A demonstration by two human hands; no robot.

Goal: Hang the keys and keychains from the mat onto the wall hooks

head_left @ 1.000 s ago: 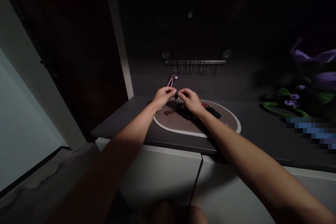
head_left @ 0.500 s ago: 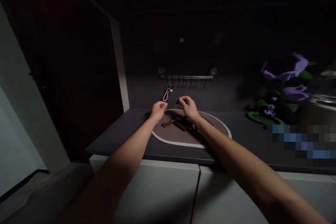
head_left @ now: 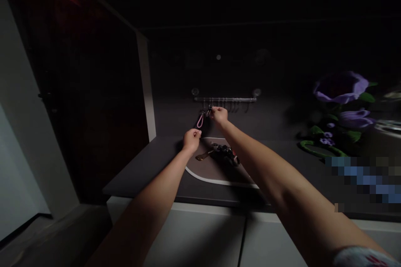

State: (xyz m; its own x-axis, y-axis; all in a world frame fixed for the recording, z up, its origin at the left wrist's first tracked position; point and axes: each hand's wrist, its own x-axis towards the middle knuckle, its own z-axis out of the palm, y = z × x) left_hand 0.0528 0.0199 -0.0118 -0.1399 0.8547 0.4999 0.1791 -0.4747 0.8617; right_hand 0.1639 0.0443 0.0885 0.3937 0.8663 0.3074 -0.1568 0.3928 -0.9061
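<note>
My right hand (head_left: 219, 115) is raised to the wall, its fingers pinched on a small bunch of keys (head_left: 209, 111) just under the rail (head_left: 225, 99) of clear hooks. Left of the keys, a pink loop keychain (head_left: 200, 121) hangs from the first hook. Below it is my left hand (head_left: 191, 139), thumb and fingers closed together; whether anything is between them I cannot make out. Under both hands, a pile of keys and dark keychains (head_left: 224, 150) lies on an oval brown mat (head_left: 216, 175) with a white rim. A brown strap-like piece (head_left: 203, 156) sticks out leftward from the pile.
The mat is on a dark countertop (head_left: 138, 175) above white cabinet doors (head_left: 200, 229). Purple fabric flowers (head_left: 343, 87) with green leaves stand at the right, near a shiny rounded container (head_left: 388, 133). A dark door (head_left: 94, 112) is on the left. The light is dim.
My right hand has lifted the keys from over the mat up to the hook rail. My left hand stays low near the pink keychain. The view has tipped slightly upward.
</note>
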